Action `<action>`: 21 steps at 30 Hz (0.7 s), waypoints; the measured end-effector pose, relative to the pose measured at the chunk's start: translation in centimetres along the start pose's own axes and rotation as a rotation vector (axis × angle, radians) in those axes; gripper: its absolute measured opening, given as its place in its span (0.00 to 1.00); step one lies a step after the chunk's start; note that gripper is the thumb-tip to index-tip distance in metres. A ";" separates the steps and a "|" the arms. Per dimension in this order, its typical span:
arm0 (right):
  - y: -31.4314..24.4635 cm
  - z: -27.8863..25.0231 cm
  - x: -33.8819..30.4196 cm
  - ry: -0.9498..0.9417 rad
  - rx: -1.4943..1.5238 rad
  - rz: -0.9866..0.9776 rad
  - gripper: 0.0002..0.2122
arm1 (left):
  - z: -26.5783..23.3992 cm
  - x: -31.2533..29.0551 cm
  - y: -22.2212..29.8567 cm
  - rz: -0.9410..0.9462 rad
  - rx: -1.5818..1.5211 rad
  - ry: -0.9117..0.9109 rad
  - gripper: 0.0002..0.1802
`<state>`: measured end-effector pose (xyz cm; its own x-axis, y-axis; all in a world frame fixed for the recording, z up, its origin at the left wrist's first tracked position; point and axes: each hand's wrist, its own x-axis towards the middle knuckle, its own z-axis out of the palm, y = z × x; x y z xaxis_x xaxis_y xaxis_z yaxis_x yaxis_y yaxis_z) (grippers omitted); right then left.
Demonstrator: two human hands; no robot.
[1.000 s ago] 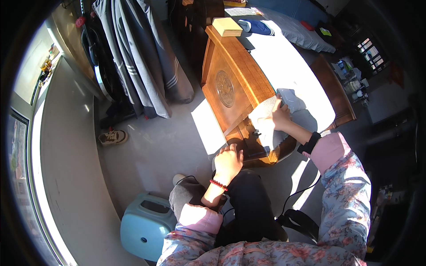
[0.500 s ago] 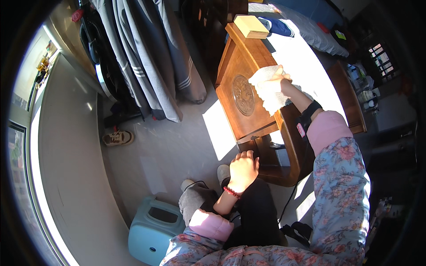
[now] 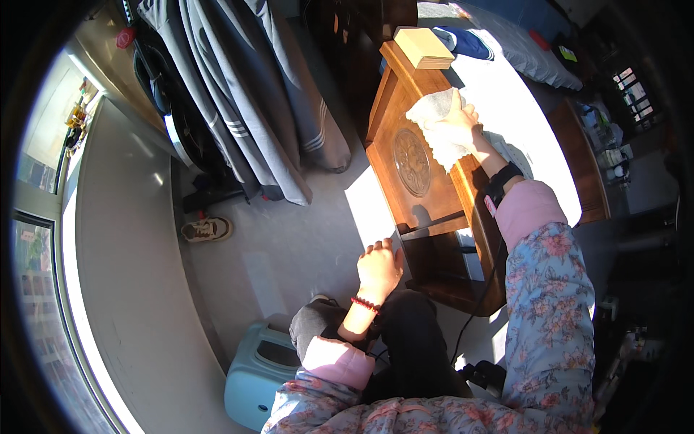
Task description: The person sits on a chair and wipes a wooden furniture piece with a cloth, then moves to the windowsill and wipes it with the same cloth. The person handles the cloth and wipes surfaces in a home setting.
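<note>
My right hand [image 3: 458, 129] is closed on a crumpled off-white cloth [image 3: 432, 108]. The cloth lies over the top edge of a brown wooden cabinet [image 3: 384, 123], and one end hangs down beside the round carved medallion [image 3: 412, 162] on the cabinet's side panel. My left hand [image 3: 381, 269], with a red bead bracelet at the wrist, is held above my knees in a loose fist. Its fingers curl down, their tips out of sight, and nothing shows in it.
A yellow box [image 3: 423, 49] sits on the cabinet's far corner, next to a dark blue cloth item [image 3: 466, 43]. Grey curtains [image 3: 253, 101] hang at the far left, with a sneaker [image 3: 207, 229] on the floor below. A light blue plastic stool [image 3: 254, 380] stands by my left leg. A black cable [image 3: 463, 334] runs down beside the cabinet.
My right hand and the cloth have shifted slightly toward the cabinet's far end. My left hand has moved a little left, away from the cabinet. The whole view has turned slightly.
</note>
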<state>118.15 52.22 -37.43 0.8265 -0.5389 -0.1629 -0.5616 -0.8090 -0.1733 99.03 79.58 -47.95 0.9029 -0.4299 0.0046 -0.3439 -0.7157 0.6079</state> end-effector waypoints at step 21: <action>15.7 2.0 -27.8 0.130 -0.131 -0.078 0.48 | 1.5 -9.1 3.3 -0.026 -0.001 0.036 0.14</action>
<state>86.27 55.02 -37.59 0.8702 -0.4920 -0.0258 -0.4927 -0.8687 -0.0517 89.26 80.30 -47.22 0.9203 -0.3909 0.0175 -0.3199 -0.7257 0.6091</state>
